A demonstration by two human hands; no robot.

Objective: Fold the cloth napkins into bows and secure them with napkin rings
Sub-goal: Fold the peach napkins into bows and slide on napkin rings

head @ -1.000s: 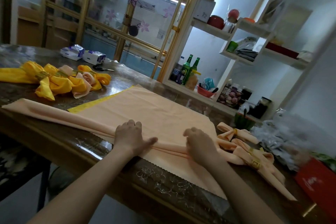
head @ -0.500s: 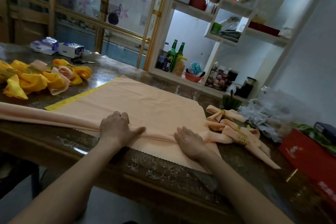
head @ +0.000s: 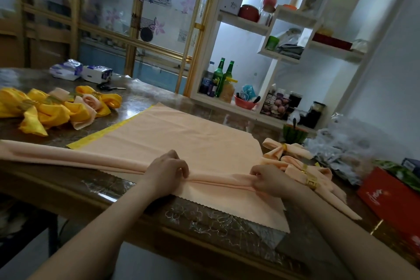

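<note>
Table (head: 204,218): its near edge runs just in front of the flat napkin (head: 181,134).
Left hand (head: 167,171): on the flat napkin's near part, fingers curled and pinching the strip (head: 218,180).
Right hand (head: 270,179): at the flat napkin's right edge, fingers curled and pinching the same strip.
Strip: a long folded peach napkin lying across the flat napkin's near part, with its left end trailing well past it.
Bows (head: 295,161): peach, just right of the flat napkin, with a gold ring (head: 311,180) on the nearest.
Red box (head: 391,200): farther right of the flat napkin.
Yellow edge (head: 109,130): shows from under the flat napkin's left side.
Yellow bows (head: 54,111): piled left of the flat napkin.
Scissors (head: 109,87): beyond the flat napkin, far left.
Bottles (head: 223,77): on a shelf behind the flat napkin.
</note>
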